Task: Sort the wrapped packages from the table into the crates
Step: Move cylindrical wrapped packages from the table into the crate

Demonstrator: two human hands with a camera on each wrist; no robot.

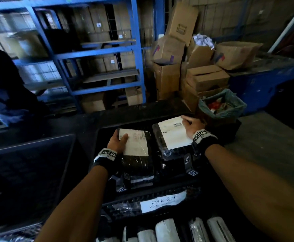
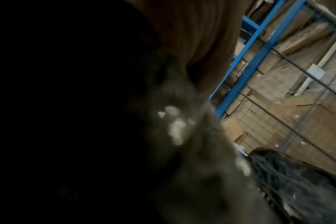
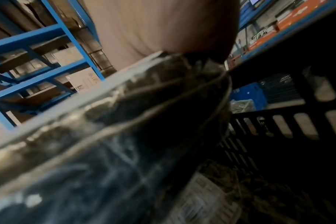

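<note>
Both hands are inside a black slatted crate [image 1: 169, 194] that bears a handwritten label. My left hand [image 1: 118, 142] grips a dark wrapped package [image 1: 137, 151] with a white label by its left edge, thumb on top. My right hand [image 1: 190, 125] holds a second dark package [image 1: 170, 137] with a white barcode label at its far right corner. The two packages lie side by side over other wrapped packages in the crate. The right wrist view shows the glossy wrap [image 3: 105, 136] close up under my palm; the left wrist view is mostly dark.
Another black crate [image 1: 29, 172] stands to the left. Several wrapped packages [image 1: 163, 229] lie on the table at the near edge. Blue shelving [image 1: 99, 55] with cartons and stacked cardboard boxes [image 1: 186, 67] fill the back. A lined waste bin [image 1: 221, 103] sits behind the crate. A person in dark clothing [image 1: 3, 88] stands far left.
</note>
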